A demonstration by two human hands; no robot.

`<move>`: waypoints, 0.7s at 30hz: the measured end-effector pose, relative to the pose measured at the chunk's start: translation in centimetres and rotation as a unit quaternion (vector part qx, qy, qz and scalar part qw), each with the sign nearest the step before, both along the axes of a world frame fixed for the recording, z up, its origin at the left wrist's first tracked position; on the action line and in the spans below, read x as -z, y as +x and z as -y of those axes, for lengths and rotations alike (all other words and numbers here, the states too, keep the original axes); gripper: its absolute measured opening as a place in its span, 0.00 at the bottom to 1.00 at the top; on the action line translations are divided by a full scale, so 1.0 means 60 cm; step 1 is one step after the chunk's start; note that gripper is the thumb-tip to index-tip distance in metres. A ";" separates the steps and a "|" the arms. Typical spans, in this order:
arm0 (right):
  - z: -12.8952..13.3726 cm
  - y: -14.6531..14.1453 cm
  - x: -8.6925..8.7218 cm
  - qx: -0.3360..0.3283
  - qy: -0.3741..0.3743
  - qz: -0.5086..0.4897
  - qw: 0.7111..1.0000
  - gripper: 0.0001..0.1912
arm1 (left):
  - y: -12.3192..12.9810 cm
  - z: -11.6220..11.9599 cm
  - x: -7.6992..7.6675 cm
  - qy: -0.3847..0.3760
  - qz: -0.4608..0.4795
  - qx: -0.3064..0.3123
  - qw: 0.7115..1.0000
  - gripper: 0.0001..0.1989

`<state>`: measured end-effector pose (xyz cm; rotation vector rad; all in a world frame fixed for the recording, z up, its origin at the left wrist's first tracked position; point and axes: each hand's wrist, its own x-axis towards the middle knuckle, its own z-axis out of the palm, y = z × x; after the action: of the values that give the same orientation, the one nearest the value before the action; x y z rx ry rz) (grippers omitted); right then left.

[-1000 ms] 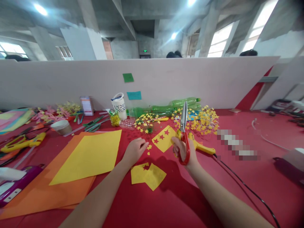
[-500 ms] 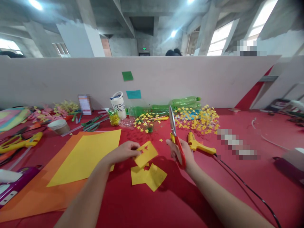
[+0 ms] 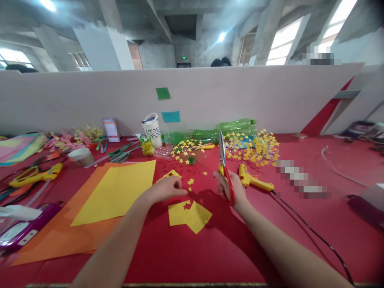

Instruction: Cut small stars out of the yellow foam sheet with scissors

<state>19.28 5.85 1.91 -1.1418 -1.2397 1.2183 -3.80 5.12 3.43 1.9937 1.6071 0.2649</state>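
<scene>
Head view: beyond and right of the yellow scraps [image 3: 195, 218], the right hand [image 3: 238, 190] grips the scissors [image 3: 223, 158], blades up, best held clear of the left hand [image 3: 167, 188], loosely curled beyond those scraps, any pinch indiscernible.

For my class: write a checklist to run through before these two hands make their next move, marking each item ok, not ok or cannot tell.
1. Scissors held in the right hand: ok, the red and yellow handles are in its grip.
2. Blades pointing away from the left hand: ok.
3. Left hand clear of the cut yellow paper just beyond it: cannot tell, the hand hides part of it.
4. Two yellow pieces nearest the person lying apart: not ok, they meet or overlap.
5. Glue gun set down: ok, it lies beside the right hand.
6. Glue gun cool: cannot tell from the picture.
</scene>
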 end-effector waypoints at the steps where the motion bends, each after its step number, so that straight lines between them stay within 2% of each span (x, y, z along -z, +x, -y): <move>1: 0.000 0.000 0.000 0.002 0.001 0.004 1.000 0.16 | 0.012 0.005 0.001 -0.023 0.021 0.047 0.998 0.15; 3: -0.001 0.001 0.002 0.001 0.003 0.005 1.000 0.17 | 0.036 0.015 0.006 -0.019 0.035 0.098 0.994 0.17; 6: -0.002 0.001 0.007 -0.010 0.013 -0.004 1.000 0.16 | 0.068 0.023 0.017 0.018 0.015 0.141 0.990 0.18; 9: -0.004 0.001 0.012 -0.016 0.016 -0.017 1.000 0.16 | 0.085 0.021 0.026 0.011 0.013 0.164 0.986 0.11; 12: -0.005 -0.001 0.014 -0.020 0.011 -0.019 1.000 0.16 | 0.089 0.014 0.030 -0.020 0.053 0.161 0.985 0.07; 14: -0.004 -0.003 0.013 -0.026 0.013 -0.014 0.999 0.16 | 0.088 0.011 0.027 -0.054 0.113 0.139 0.982 0.07; 16: -0.002 -0.005 0.012 -0.039 0.019 -0.003 0.999 0.16 | 0.086 0.010 0.021 -0.096 0.211 0.118 0.966 0.10; 19: 0.004 -0.008 0.008 -0.084 0.027 0.017 0.996 0.14 | 0.081 0.011 0.012 -0.112 0.374 0.072 0.918 0.16; 21: 0.010 -0.010 0.006 -0.125 0.024 0.030 0.991 0.14 | 0.077 0.013 0.012 -0.109 0.443 0.032 0.889 0.17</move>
<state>18.68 5.27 1.57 -1.0160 -1.4854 1.3383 0.82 4.33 2.71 1.4049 0.9193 0.7953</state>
